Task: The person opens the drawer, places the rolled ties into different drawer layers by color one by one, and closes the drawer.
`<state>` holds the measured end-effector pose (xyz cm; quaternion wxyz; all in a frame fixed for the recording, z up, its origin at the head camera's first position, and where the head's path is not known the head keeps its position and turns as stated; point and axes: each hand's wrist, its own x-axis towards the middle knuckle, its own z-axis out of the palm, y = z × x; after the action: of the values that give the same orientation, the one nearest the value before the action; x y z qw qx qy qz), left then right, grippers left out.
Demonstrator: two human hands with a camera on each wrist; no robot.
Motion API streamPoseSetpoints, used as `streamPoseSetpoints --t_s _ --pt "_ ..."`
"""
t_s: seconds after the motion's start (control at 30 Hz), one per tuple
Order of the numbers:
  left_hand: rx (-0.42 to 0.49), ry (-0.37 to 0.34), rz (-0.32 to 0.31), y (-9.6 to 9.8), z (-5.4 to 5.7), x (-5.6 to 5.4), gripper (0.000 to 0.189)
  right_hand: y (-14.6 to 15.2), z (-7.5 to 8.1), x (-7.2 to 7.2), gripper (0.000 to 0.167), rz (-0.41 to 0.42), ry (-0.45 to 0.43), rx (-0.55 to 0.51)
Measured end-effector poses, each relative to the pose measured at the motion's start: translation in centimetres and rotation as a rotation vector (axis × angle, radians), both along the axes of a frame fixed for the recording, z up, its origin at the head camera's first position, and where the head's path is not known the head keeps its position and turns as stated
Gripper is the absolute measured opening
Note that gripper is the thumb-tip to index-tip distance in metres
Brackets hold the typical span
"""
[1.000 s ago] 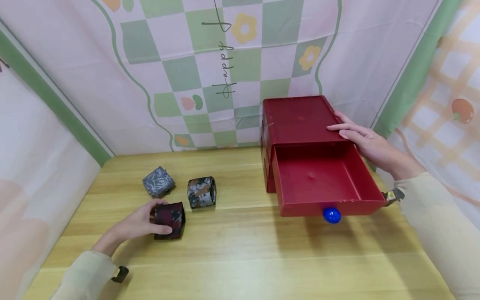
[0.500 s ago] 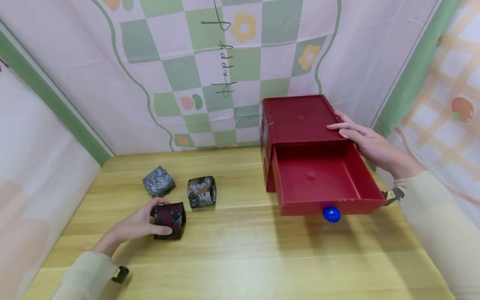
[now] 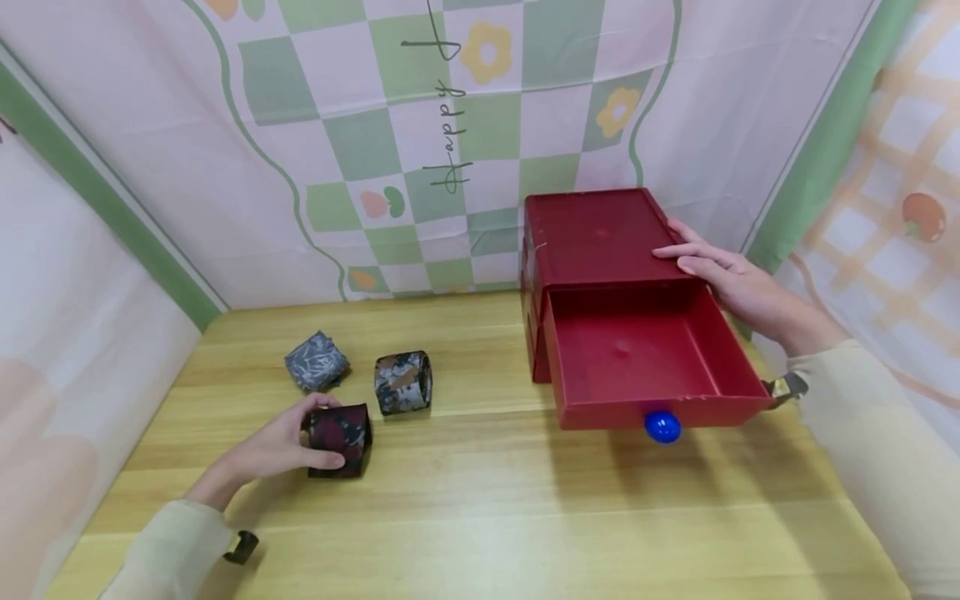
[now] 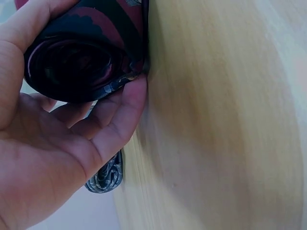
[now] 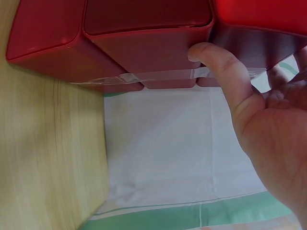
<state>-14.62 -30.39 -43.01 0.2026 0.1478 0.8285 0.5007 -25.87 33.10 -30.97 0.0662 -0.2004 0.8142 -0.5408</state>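
My left hand (image 3: pixel 281 442) grips a dark red and black rolled-up necktie (image 3: pixel 337 442), thumb on the near side, fingers behind. The left wrist view shows the spiral end of that roll (image 4: pixel 72 67), close to the table top. Just beyond it lie a grey leaf-patterned rolled necktie (image 3: pixel 317 363) and a brown, black and grey floral one (image 3: pixel 402 383). To the right stands a red drawer cabinet (image 3: pixel 600 237), its top drawer (image 3: pixel 652 412) pulled out, with nothing inside. My right hand (image 3: pixel 731 279) rests on the cabinet's right top edge, fingers fairly straight; the thumb touches it in the right wrist view.
A blue knob (image 3: pixel 663 427) sticks out from the drawer front, overhanging the wooden table (image 3: pixel 465 508). Patterned cloth (image 3: pixel 427 192) hangs behind the table and along both sides. Clear tape (image 5: pixel 163 75) runs across the cabinet's side.
Nearly nothing differs: both hands, the neckties and the drawer keep their places. Only the head view has shifted very slightly.
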Motion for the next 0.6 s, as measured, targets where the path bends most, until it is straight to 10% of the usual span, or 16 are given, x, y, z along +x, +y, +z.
streamPoseSetpoints --t_s 0.6 --pt "-0.014 -0.006 0.072 0.54 0.05 -0.29 0.079 0.21 -0.09 0.01 0.041 0.000 0.007 0.019"
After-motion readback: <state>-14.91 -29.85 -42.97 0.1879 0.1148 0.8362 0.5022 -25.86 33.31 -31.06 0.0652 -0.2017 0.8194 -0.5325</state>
